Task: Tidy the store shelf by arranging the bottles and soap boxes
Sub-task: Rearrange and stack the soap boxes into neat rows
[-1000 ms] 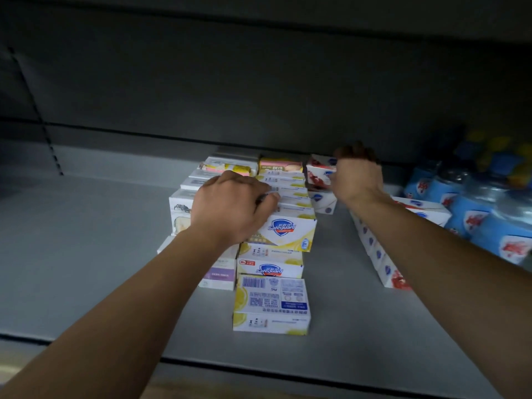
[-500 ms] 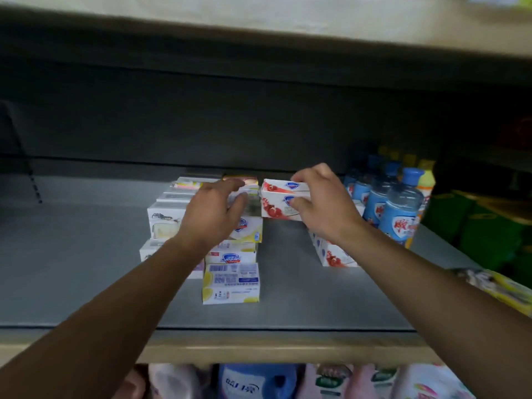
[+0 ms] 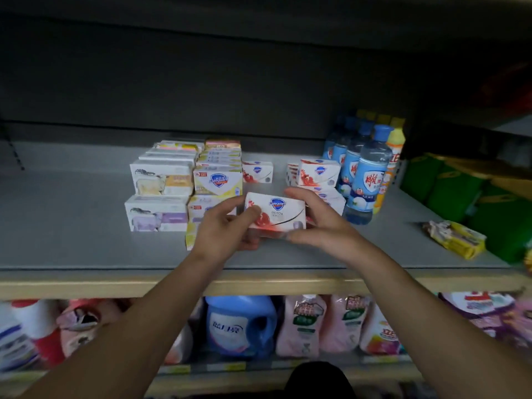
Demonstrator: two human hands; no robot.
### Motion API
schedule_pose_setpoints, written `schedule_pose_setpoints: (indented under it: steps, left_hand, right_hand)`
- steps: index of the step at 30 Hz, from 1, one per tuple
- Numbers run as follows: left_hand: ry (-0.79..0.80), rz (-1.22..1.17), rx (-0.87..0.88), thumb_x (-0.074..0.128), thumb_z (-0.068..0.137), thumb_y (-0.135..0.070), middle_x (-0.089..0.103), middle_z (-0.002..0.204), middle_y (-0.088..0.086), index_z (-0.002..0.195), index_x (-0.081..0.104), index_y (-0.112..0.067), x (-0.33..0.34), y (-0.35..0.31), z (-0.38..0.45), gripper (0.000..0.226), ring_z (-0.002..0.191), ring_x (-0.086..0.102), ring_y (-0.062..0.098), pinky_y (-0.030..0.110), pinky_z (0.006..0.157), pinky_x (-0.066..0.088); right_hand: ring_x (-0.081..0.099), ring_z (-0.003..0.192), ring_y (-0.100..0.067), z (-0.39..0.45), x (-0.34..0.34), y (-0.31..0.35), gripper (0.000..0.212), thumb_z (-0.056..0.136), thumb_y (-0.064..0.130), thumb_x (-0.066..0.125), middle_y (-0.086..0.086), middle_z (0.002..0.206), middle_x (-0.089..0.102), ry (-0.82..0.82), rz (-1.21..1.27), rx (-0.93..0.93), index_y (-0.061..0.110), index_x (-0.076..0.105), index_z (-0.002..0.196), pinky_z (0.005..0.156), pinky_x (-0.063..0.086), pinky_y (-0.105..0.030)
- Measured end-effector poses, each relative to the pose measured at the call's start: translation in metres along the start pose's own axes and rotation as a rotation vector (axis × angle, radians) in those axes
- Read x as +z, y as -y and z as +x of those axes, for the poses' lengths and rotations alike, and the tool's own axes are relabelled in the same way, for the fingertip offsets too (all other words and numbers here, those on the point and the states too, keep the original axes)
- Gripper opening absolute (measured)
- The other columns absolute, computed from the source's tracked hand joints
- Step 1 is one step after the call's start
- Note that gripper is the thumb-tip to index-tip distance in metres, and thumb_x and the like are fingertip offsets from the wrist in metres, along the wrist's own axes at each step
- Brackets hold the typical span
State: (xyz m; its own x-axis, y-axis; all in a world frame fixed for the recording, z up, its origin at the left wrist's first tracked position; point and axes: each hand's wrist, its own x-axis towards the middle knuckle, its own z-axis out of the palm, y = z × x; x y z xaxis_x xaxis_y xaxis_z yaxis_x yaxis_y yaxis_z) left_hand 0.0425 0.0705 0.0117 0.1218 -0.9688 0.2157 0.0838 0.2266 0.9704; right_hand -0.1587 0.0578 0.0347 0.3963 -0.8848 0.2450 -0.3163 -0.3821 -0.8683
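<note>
Grey shelf (image 3: pixel 72 226), left hand (image 3: pixel 223 233) and right hand (image 3: pixel 319 223) — both hands gripping red-and-white soap box (image 3: pixel 276 213)

Shop: stocked shelf (image 3: pixel 259 279), soap boxes (image 3: pixel 218 180)

I see a white cardboard soap box with red fruit print and a blue shield logo (image 3: pixel 275 214). Left of it, white-and-yellow soap boxes with the same blue shield (image 3: pixel 218 181) sit beside white boxes printed with a pale cow, one banded yellow (image 3: pixel 162 178), one banded lilac (image 3: pixel 157 214). The clear plastic bottles with blue caps and blue-and-white labels bearing red characters (image 3: pixel 368 180) front a yellow bottle (image 3: pixel 394 156). The metal shelf (image 3: pixel 72 226) is grey with a beige front edge. Green packs (image 3: pixel 449 185) and a yellow wrapped packet (image 3: pixel 454 239) lie rightward.
</note>
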Motion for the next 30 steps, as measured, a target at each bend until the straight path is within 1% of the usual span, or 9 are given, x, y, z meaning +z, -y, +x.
schedule_pose_setpoints:
  steps: [1,3,7,10,13,15,19,26,30]
  left_hand:
    - [-0.005,-0.039,-0.055,0.071,0.087,-0.024,0.072,0.076,0.006,0.086,0.074,-0.027,0.004,0.001,-0.002,0.004,0.053,0.065,0.024,0.034,0.052,0.056]
    - [0.007,-0.065,-0.119,0.07,0.088,-0.026,0.071,0.08,0.005,0.087,0.073,-0.017,0.011,0.006,-0.003,0.009,0.049,0.064,0.022,0.032,0.051,0.056]
    - [0.006,-0.042,-0.166,0.066,0.091,-0.028,0.071,0.076,0.005,0.093,0.071,-0.015,0.015,0.017,0.0,0.014,0.049,0.063,0.022,0.032,0.052,0.056]
    - [0.062,-0.026,-0.158,0.064,0.091,-0.036,0.069,0.071,0.012,0.099,0.069,-0.013,0.011,0.025,0.004,0.024,0.055,0.066,0.026,0.033,0.055,0.056]
    - [0.103,0.026,-0.124,0.066,0.087,-0.046,0.067,0.064,0.014,0.096,0.068,-0.009,0.01,0.03,0.003,0.038,0.055,0.066,0.027,0.033,0.054,0.055]
    - [0.09,0.034,-0.12,0.069,0.078,-0.056,0.067,0.062,0.014,0.093,0.065,-0.005,0.011,0.029,0.001,0.054,0.054,0.065,0.028,0.034,0.054,0.055]
    - [0.041,0.109,-0.127,0.066,0.066,-0.073,0.065,0.057,0.013,0.087,0.062,-0.005,0.011,0.025,-0.003,0.071,0.046,0.06,0.024,0.029,0.045,0.05]
    - [-0.003,0.239,-0.09,0.054,0.064,-0.08,0.058,0.048,0.005,0.077,0.058,-0.008,0.015,0.025,-0.005,0.073,0.037,0.051,0.017,0.023,0.038,0.04]
    - [0.012,0.212,-0.078,0.052,0.067,-0.077,0.061,0.052,0.007,0.087,0.061,-0.008,0.013,0.026,-0.005,0.073,0.04,0.054,0.018,0.024,0.04,0.043]
  right_hand:
    - [0.057,0.119,-0.004,-0.005,0.0,-0.008,0.078,0.071,0.012,0.075,0.012,0.136,0.056,0.015,0.026,-0.005,0.044,0.044,0.136,0.098,0.047,-0.022]
    - [0.06,0.117,-0.004,-0.01,0.001,-0.024,0.082,0.071,0.011,0.072,0.013,0.135,0.057,-0.021,0.059,-0.012,0.047,0.041,0.138,0.096,0.048,-0.023]
    - [0.063,0.113,-0.008,-0.013,0.005,-0.048,0.071,0.069,0.024,0.078,0.013,0.121,0.067,-0.105,0.095,0.023,0.042,0.05,0.132,0.1,0.049,-0.034]
    - [0.063,0.114,-0.012,-0.012,0.007,-0.056,0.063,0.065,0.037,0.079,0.009,0.119,0.068,-0.169,0.152,0.048,0.042,0.058,0.124,0.099,0.05,-0.035]
    - [0.072,0.085,-0.019,-0.012,0.01,-0.057,0.047,0.069,0.045,0.075,-0.003,0.106,0.071,-0.229,0.303,0.113,0.028,0.067,0.112,0.078,0.057,-0.034]
    - [0.066,0.061,-0.016,-0.013,0.013,-0.053,0.05,0.07,0.06,0.067,-0.002,0.093,0.074,-0.272,0.309,0.163,0.02,0.07,0.101,0.062,0.054,-0.029]
    - [0.058,0.046,-0.013,-0.012,0.017,-0.046,0.049,0.073,0.073,0.05,0.002,0.069,0.072,-0.344,0.217,0.235,0.032,0.074,0.082,0.045,0.045,-0.023]
    - [0.05,0.044,-0.012,-0.008,0.017,-0.045,0.049,0.076,0.075,0.043,-0.007,0.065,0.065,-0.325,0.206,0.275,0.037,0.073,0.079,0.042,0.038,-0.024]
    - [0.053,0.049,-0.012,-0.009,0.014,-0.049,0.028,0.077,0.052,0.057,-0.004,0.074,0.067,-0.308,0.354,0.218,0.033,0.076,0.078,0.046,0.042,-0.024]
